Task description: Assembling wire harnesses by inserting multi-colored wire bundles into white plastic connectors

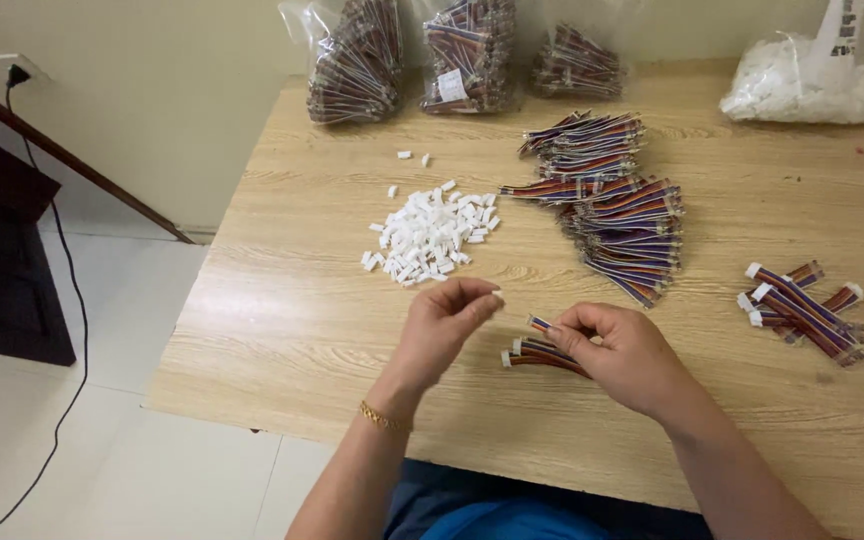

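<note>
My left hand (444,322) is raised over the wooden table (292,310), pinching a small white plastic connector (497,294) between thumb and fingertips. My right hand (620,352) grips a short multicoloured ribbon cable (542,352) whose loose ends point left; a white connector sits on its lower end. A heap of loose white connectors (430,236) lies just beyond my left hand. A large pile of bare ribbon cables (617,215) lies beyond my right hand.
Several cables with white connectors fitted (802,308) lie at the right. Bags of cables (357,62) and a bag of white connectors (804,82) stand along the far edge. Left of the table are tiled floor, a black cord (74,300) and dark furniture.
</note>
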